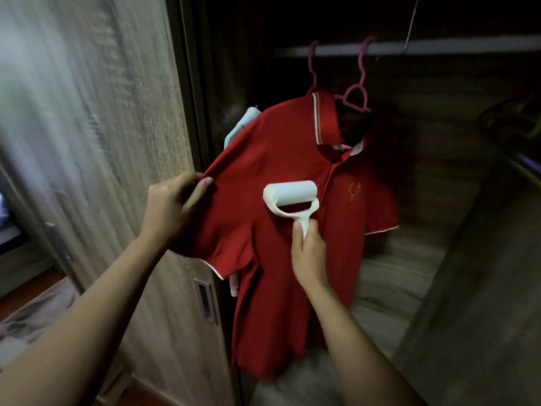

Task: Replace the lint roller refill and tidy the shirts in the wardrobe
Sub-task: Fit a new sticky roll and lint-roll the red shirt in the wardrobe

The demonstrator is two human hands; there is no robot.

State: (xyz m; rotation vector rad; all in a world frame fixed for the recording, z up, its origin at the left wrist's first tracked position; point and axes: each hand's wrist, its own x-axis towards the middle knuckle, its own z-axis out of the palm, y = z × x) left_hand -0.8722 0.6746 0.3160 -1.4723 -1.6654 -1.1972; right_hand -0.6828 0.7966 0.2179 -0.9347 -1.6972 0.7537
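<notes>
A pale wood-grain sliding door (pixel 102 142) with a recessed metal handle (pixel 205 300) stands at the left of the open wardrobe (pixel 439 186). The inside is dim, its walls wood-grained. A pale hanging rail (pixel 439 47) crosses the top. What looks like reddish floor (pixel 23 297) shows at lower left.

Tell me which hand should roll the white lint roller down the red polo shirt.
Right: the right hand grips the white lint roller against the red polo shirt; the left hand holds its sleeve.
</notes>
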